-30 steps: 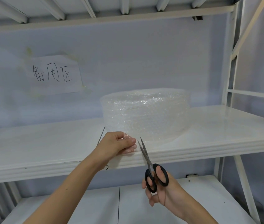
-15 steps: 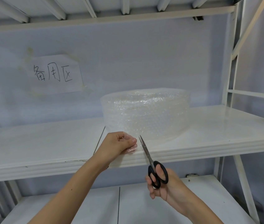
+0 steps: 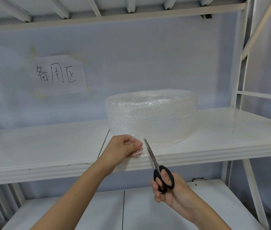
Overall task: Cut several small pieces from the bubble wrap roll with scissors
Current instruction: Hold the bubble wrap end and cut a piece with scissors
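A clear bubble wrap roll (image 3: 151, 115) lies flat on the middle white shelf (image 3: 48, 146). My left hand (image 3: 123, 149) pinches the loose end of the wrap at the roll's front left, near the shelf's front edge. My right hand (image 3: 168, 188) holds black-handled scissors (image 3: 158, 168) by the loops, below the shelf edge. The blades are closed together and point up and slightly left, their tip just right of my left fingers, against the pulled-out wrap.
A paper sign (image 3: 56, 75) with handwritten characters is stuck on the back wall at the left. White shelf posts (image 3: 238, 80) rise at the right. A lower shelf (image 3: 98, 211) lies beneath my arms, and a shelf underside runs overhead.
The scissor blades, slightly apart a second ago, have come together. My right hand has shifted a little right and up. My left hand has stayed on the wrap.
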The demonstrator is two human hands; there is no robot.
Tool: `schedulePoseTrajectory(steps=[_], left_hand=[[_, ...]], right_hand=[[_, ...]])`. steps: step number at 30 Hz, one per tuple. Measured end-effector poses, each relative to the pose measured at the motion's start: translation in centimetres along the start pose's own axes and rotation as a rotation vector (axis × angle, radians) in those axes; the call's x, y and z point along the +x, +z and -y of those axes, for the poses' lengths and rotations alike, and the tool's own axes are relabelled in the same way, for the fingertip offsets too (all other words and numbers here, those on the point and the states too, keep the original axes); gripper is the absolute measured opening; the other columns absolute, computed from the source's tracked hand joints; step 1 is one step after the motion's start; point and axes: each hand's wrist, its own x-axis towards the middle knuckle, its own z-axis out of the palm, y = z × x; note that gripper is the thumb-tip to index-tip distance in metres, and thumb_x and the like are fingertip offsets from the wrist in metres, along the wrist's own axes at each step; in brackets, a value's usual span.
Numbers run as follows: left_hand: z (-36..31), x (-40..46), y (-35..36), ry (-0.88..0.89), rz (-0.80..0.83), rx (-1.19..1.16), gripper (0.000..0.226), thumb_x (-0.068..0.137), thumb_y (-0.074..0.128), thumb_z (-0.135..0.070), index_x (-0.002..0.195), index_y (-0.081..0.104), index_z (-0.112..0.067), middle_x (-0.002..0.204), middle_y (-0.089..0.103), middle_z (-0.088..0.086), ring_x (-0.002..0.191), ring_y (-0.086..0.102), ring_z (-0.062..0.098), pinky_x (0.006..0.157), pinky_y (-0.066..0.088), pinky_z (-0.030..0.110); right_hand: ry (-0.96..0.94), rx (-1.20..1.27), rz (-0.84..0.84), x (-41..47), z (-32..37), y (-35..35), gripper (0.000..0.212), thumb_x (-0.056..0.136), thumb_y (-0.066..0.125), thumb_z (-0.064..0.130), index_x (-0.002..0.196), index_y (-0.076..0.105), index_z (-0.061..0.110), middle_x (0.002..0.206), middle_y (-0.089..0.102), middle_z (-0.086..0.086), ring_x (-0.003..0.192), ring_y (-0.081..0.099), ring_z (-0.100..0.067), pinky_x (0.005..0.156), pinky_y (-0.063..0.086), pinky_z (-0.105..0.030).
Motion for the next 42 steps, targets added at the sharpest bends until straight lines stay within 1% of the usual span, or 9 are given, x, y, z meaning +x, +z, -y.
schedulePoseTrajectory(steps=[3,8,12,15,19,24,29,35,42], left_hand=[[0.0,0.0,0.0,0.002,0.006,-0.021,0.012,0.091,0.068,-0.011,0.083,0.065,-0.003,0.06,0.063,0.003,0.062,0.061,0.011,0.066,0.049,0.013],[0.2,-0.1,0.1,0.029,0.016,-0.014,0.012,0.091,0.068,-0.011,0.082,0.065,-0.004,0.061,0.063,0.004,0.063,0.06,0.013,0.072,0.05,0.018],[0.1,0.0,0.0,0.037,-0.021,-0.014,0.009,0.09,0.068,-0.008,0.086,0.067,-0.001,0.065,0.067,0.005,0.061,0.061,0.012,0.071,0.053,0.019],[0.2,0.0,-0.1,0.048,-0.055,-0.021,0.008,0.09,0.068,-0.006,0.089,0.069,0.002,0.07,0.07,0.008,0.062,0.063,0.012,0.073,0.057,0.022],[0.4,-0.1,0.0,0.048,-0.059,-0.028,0.01,0.091,0.066,-0.006,0.09,0.068,0.003,0.068,0.068,0.007,0.061,0.06,0.012,0.073,0.056,0.022],[0.5,-0.3,0.1,0.051,-0.05,-0.052,0.011,0.091,0.067,-0.009,0.087,0.067,0.001,0.065,0.065,0.003,0.058,0.057,0.011,0.069,0.05,0.017],[0.5,-0.3,0.2,0.057,-0.052,-0.091,0.014,0.091,0.067,-0.009,0.091,0.067,0.005,0.065,0.065,0.003,0.059,0.056,0.013,0.073,0.052,0.021],[0.7,-0.4,0.5,0.036,-0.051,-0.148,0.014,0.091,0.066,-0.01,0.091,0.065,0.004,0.062,0.063,0.0,0.06,0.053,0.014,0.07,0.052,0.018],[0.9,-0.4,0.4,0.036,-0.053,-0.115,0.021,0.091,0.067,-0.01,0.095,0.064,0.01,0.063,0.06,0.006,0.063,0.054,0.016,0.079,0.056,0.024]], right_hand=[[0.003,0.042,-0.005,0.0,0.3,0.2,0.068,0.037,0.091,0.059,0.058,0.049,0.008,0.063,0.051,-0.012,0.047,0.046,-0.023,0.047,0.043,-0.031],[0.049,0.068,0.107,-0.3,1.0,0.1,0.07,0.046,0.086,0.063,0.064,0.051,0.005,0.069,0.052,-0.012,0.054,0.05,-0.022,0.055,0.047,-0.033],[0.068,0.055,0.137,-0.9,1.3,0.0,0.068,0.05,0.085,0.064,0.065,0.052,0.006,0.07,0.05,-0.012,0.055,0.049,-0.022,0.056,0.048,-0.033],[0.076,0.029,0.124,-1.4,1.2,0.0,0.07,0.049,0.084,0.064,0.065,0.049,0.006,0.069,0.049,-0.012,0.056,0.048,-0.021,0.056,0.048,-0.033],[0.076,-0.022,0.106,-1.8,1.1,0.1,0.072,0.05,0.083,0.066,0.067,0.045,0.008,0.069,0.049,-0.011,0.056,0.048,-0.021,0.057,0.048,-0.033],[0.059,-0.071,0.074,-1.5,1.1,0.4,0.068,0.05,0.084,0.065,0.064,0.05,0.007,0.067,0.05,-0.01,0.055,0.048,-0.021,0.056,0.048,-0.033],[0.037,-0.044,0.044,-1.3,0.7,0.8,0.063,0.047,0.087,0.06,0.059,0.052,0.009,0.064,0.05,-0.009,0.051,0.047,-0.02,0.052,0.047,-0.031],[0.021,-0.036,0.006,-1.1,-0.1,0.8,0.064,0.043,0.091,0.057,0.058,0.051,0.009,0.063,0.051,-0.011,0.051,0.047,-0.021,0.051,0.047,-0.031],[0.04,-0.002,0.069,-0.9,0.5,1.1,0.068,0.047,0.085,0.064,0.061,0.052,0.006,0.066,0.05,-0.012,0.054,0.049,-0.022,0.056,0.048,-0.034]])
